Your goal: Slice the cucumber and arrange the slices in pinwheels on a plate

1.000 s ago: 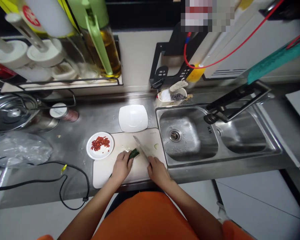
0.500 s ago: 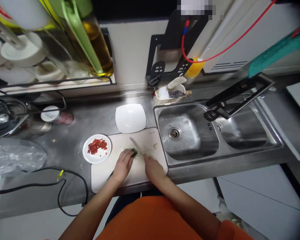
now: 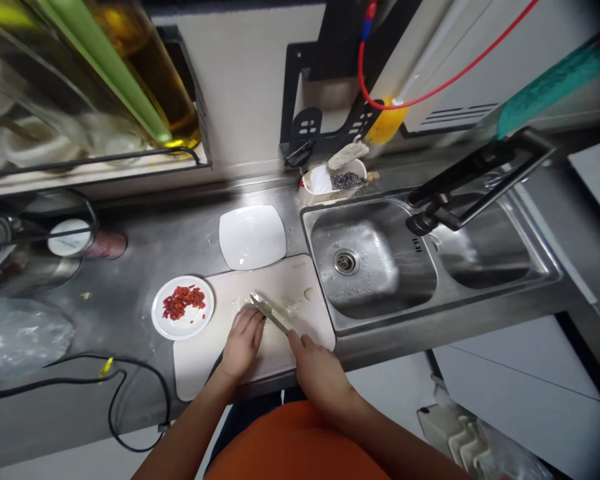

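Note:
A light cutting board [image 3: 195,370] lies on the steel counter. On it my left hand [image 3: 243,343] presses with bent fingers on a dark green cucumber [image 3: 216,365], mostly covered by the hand. My right hand [image 3: 323,373] is closed around the handle of a kitchen knife [image 3: 276,319]. The blade slants up and left, its tip just past my left fingertips, and partly hides the cucumber's cut end. A pale green slice [image 3: 309,293] rests near the board's right edge. Wet specks dot the board beside the blade.
A round white plate [image 3: 158,321] of chopped red pieces overlaps the board's left corner. Behind the board sits a square white plate [image 3: 253,237]. To the right is a double sink [image 3: 370,260] with a black faucet [image 3: 423,221]. A black cable [image 3: 113,400] runs along the left.
The knife has shifted left and its blade now crosses close to my left fingertips, covering the cucumber's end that showed before. The whole view has shifted and tilted slightly.

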Demonstrator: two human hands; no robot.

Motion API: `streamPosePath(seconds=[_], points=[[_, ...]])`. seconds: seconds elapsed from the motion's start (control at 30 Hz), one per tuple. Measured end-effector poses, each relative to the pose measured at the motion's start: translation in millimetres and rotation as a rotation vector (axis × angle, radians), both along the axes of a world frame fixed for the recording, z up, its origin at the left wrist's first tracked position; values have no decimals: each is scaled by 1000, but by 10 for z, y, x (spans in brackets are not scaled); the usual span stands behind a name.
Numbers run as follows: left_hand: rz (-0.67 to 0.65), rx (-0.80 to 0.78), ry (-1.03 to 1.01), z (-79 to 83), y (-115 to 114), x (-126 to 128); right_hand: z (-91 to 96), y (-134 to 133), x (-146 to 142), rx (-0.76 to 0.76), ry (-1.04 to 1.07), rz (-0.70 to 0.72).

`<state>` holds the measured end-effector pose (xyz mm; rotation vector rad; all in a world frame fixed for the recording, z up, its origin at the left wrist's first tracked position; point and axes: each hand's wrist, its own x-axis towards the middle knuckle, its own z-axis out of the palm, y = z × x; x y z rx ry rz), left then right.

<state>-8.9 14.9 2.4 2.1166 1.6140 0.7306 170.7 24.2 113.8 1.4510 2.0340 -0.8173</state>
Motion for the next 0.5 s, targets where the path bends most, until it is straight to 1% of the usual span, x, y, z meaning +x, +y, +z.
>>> streamPosePath(seconds=[0.23, 0.5], points=[[-6, 20, 9, -43, -9, -10, 3, -2, -10, 0, -12, -3], [-10, 28, 16, -54, -13, -11, 90, 79, -29, -57, -12, -16]])
